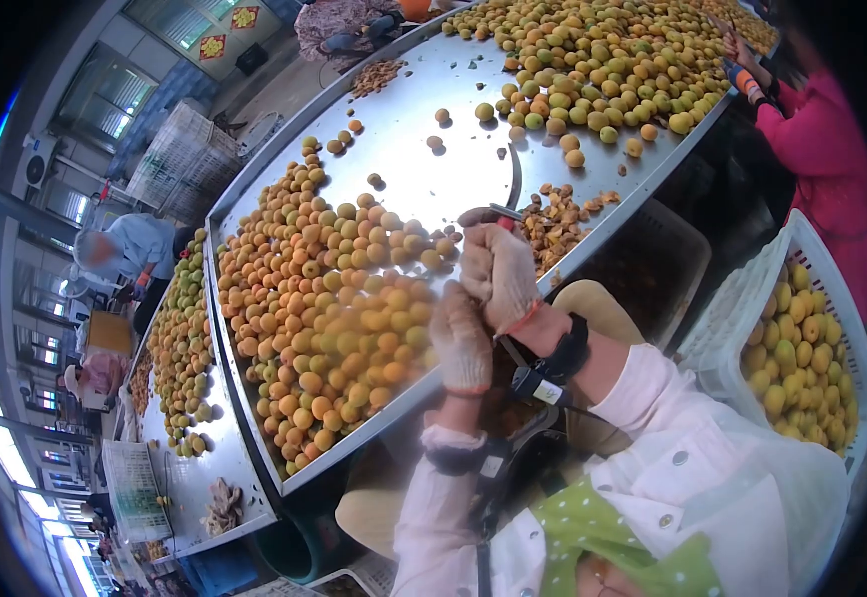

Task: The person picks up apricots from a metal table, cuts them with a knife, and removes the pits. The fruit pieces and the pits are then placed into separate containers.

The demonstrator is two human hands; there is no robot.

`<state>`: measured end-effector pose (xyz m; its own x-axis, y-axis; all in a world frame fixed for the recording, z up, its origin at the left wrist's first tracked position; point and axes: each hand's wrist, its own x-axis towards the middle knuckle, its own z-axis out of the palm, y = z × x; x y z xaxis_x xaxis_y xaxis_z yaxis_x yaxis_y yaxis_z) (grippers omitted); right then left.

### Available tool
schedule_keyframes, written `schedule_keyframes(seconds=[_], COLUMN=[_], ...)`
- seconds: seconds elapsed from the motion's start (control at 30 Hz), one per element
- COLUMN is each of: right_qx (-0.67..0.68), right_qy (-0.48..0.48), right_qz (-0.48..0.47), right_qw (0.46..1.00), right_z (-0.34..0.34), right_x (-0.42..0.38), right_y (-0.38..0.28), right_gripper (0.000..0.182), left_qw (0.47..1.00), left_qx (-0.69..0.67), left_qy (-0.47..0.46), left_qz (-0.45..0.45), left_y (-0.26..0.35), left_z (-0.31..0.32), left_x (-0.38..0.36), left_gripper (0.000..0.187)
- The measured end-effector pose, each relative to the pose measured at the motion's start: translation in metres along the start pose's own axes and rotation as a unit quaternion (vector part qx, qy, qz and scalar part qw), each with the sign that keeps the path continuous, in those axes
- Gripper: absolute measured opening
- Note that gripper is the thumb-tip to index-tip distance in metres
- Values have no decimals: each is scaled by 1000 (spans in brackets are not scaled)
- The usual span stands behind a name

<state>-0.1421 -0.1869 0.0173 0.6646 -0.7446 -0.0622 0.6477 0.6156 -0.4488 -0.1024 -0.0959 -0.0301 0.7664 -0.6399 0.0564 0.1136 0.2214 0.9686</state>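
Observation:
Both my hands wear pale knitted gloves and meet over the near edge of the metal table (254, 458). My right hand (501, 274) is closed around a small red-handled metal tool (506, 213), whose tip points away from me; its exact kind does not show. Just below and touching it, my left hand (460, 338) has its fingers curled in, and whatever they may hold is hidden. A large pile of orange-yellow apricots (314, 298) lies left of my hands. Right beside my right hand is a heap of brown apricot scraps or pits (558, 224).
More apricots (593, 70) are heaped at the table's far end, near a co-worker in a pink sleeve (822, 139). A white plastic crate (727, 328) with yellow fruit stands at my right. Across a second table, a person in light blue (145, 244) works. Stacked crates (190, 159) stand behind.

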Motion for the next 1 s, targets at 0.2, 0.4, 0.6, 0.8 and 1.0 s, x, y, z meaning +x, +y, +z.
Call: schedule_keyframes(seconds=[0.2,0.4,0.6,0.8,1.0], right_qx=[253,-485,-564,-471,-427], right_qy=[-27,201,144,106,75], right_qz=[199,-234,-140,-63,-39], right_qw=[946,818,801,873,900], right_z=[-31,-53,-40,-11,-4], right_x=[24,43,42,23,14], right_y=[-48,-87,-74,-70,-66], right_gripper=[34,12,15,13,13], left_qw=[973,894,631,670,713], left_qx=[-37,439,768,742,681], left_qy=[-60,-51,68,11,-144], left_qz=[-219,71,-93,19,90], left_y=[12,-8,50,47,86], left_z=[19,-17,-45,-66,-75], left_x=[12,36,86,79,-35], left_gripper=[38,16,36,42,40])
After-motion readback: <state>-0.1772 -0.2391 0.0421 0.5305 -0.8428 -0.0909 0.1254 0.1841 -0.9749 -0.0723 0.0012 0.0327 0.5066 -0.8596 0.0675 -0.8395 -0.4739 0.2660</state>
